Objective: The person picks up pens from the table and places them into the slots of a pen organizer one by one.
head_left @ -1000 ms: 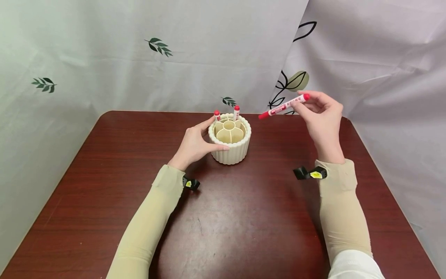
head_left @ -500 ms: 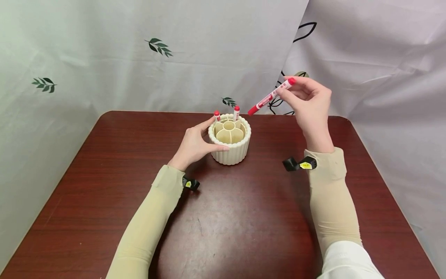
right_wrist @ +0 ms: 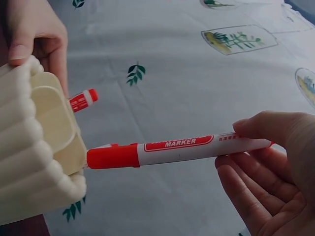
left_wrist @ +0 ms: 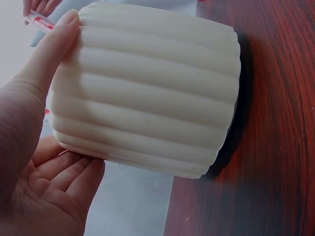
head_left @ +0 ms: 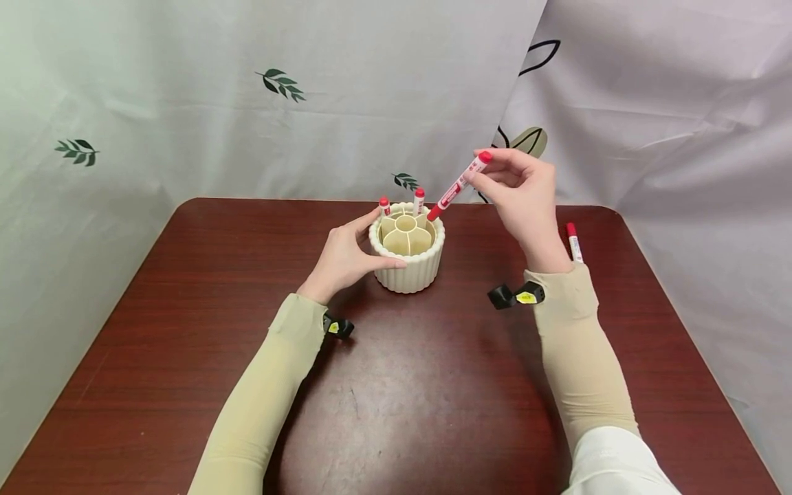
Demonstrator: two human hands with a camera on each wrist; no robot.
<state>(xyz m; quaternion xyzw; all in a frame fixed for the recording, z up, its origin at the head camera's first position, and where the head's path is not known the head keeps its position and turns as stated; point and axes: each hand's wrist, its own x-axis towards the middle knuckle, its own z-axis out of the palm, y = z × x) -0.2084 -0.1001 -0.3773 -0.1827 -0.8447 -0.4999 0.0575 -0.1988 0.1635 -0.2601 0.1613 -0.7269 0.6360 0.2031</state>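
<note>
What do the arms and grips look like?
Left beige sleeve and right beige sleeve reach the wrists; a white sleeve meets the right one. Left black device and right black device, each yellow-labelled, sit there. The left grip and right grip are ungloved.

Right hand (head_left: 521, 196) and marker (head_left: 454, 190) now nearer the holder (head_left: 408, 276).

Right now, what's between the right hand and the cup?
A marker, pinched in the right hand, with one red end pointing at the cup. The right wrist view shows it best.
</note>
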